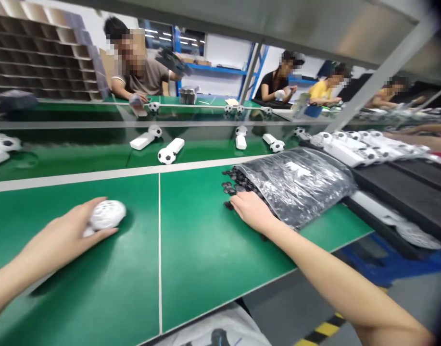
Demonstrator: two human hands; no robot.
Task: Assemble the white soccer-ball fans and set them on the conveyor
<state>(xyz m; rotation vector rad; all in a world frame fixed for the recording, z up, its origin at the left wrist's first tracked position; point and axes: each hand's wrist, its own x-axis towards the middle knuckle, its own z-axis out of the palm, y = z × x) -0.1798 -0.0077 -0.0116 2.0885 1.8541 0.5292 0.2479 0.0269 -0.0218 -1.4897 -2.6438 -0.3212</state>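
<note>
My left hand (67, 230) is closed around a white plastic piece with a round, latticed head (107, 214), held just above the green work surface. The lower part of this piece is mostly hidden by my palm and wrist. On the other side, my right hand (252, 210) has its fingers drawn together at a heap of small black parts (244, 181). Whether a part is between the fingertips is hidden. These parts spill from the mouth of a clear plastic bag (299, 182) that lies on its side, filled with more of them.
Beyond a white strip, several white pieces with football-patterned heads (167, 155) lie on a green belt (108, 161). More fill a black tray (377, 151) at right. Co-workers (144, 72) sit across the line. A slanted metal post (379, 72) stands at right.
</note>
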